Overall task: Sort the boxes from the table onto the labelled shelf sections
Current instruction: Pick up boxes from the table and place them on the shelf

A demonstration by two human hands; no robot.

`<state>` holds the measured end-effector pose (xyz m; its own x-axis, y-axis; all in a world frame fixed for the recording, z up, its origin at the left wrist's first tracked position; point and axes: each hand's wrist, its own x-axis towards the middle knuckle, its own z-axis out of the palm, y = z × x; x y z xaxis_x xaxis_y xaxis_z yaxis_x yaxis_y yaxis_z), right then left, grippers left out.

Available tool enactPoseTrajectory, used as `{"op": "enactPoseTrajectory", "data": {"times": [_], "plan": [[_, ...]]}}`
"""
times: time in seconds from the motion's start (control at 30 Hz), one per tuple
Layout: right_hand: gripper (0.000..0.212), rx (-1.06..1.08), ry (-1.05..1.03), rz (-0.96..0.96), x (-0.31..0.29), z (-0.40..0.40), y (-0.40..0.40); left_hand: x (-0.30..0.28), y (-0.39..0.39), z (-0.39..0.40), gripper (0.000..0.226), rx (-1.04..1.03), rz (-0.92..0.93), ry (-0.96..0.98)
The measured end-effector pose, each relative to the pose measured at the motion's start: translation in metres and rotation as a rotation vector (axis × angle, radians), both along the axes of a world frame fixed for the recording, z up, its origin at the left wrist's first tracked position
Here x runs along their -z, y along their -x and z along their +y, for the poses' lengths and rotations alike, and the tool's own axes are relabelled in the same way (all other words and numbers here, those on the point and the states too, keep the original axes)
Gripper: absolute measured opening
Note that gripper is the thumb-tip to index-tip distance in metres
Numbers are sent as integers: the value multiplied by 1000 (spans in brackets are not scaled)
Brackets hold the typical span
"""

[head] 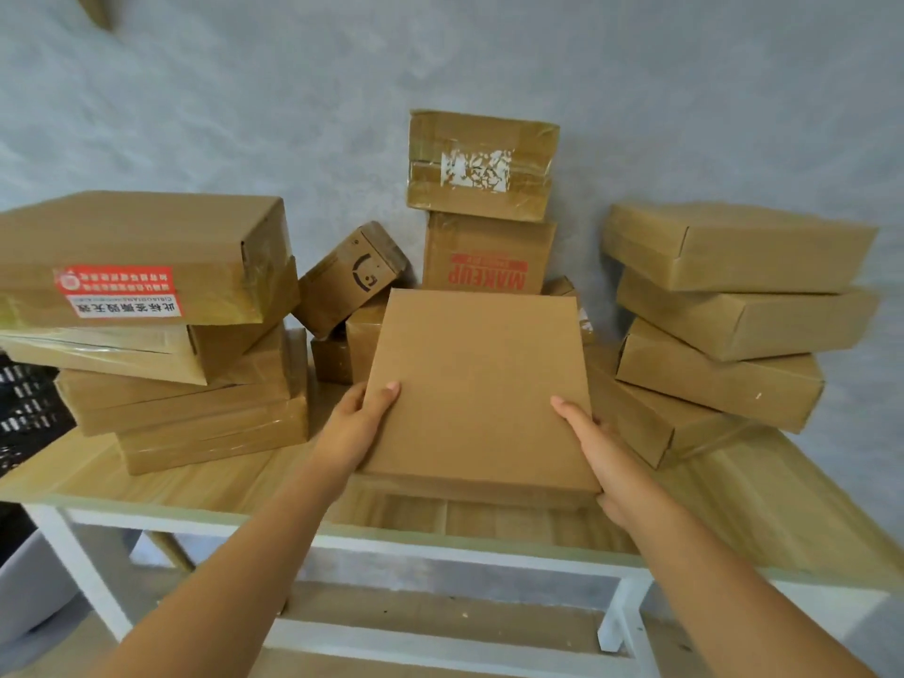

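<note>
My fingers (386, 391) grip the flat box (477, 389) by both side edges, tilted above the bench (734, 506), long axis pointing away from me

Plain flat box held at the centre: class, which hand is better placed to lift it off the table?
Neither alone: the left hand and right hand grip opposite edges of the flat box, so probably both.
</note>
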<state>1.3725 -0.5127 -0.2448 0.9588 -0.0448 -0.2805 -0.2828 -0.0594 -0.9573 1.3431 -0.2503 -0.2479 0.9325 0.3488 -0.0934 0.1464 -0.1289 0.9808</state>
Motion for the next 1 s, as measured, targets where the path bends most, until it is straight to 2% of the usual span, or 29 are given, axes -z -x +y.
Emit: {"op": "enactPoseTrajectory", "data": {"times": [0.1, 0.2, 0.23, 0.33, 0.43, 0.47, 0.5, 0.57, 0.63, 0.67, 0.73, 0.8, 0.83, 0.9, 1.0], "plan": [[51, -40, -102, -93, -37, -7, -3, -36, 1, -2, 49, 35, -118, 21], [37, -101, -129, -131, -69, -13, 1, -64, 3, -1, 55, 63, -198, 9], [42, -111, -126, -150, -77, -15, 2, -73, 5, -2, 52, 70, -224, -4], [79, -89, -152, -241, -99, -12, 8, -96, 9, -6, 41, 92, -251, -120], [80, 5, -91, -411, -118, -3, 19, -116, 8, -14, 71, 70, -289, -311], [88, 38, -60, -471, -124, 1, 23, -123, 7, -19, 83, 64, -290, -349], [97, 71, -20, -535, -131, 4, 27, -130, 7, -26, 89, 71, -292, -378], [110, 129, 90, -665, -143, 13, 33, -145, 14, -47, 88, 122, -295, -388], [112, 188, 258, -773, -152, 24, 40, -163, 23, -70, 89, 222, -321, -309], [113, 235, 364, -838, -155, 30, 43, -171, 29, -81, 93, 278, -325, -210], [113, 340, 565, -973, -158, 44, 52, -185, 38, -96, 106, 365, -347, 12], [111, 378, 675, -1088, -155, 56, 60, -194, 44, -102, 120, 376, -403, 160], [110, 357, 700, -1138, -154, 61, 63, -198, 47, -103, 121, 342, -441, 203], [106, 263, 732, -1233, -152, 67, 67, -205, 53, -99, 107, 221, -505, 241], [88, 71, 735, -1359, -151, 72, 71, -209, 52, -85, 91, 23, -552, 258]]}}
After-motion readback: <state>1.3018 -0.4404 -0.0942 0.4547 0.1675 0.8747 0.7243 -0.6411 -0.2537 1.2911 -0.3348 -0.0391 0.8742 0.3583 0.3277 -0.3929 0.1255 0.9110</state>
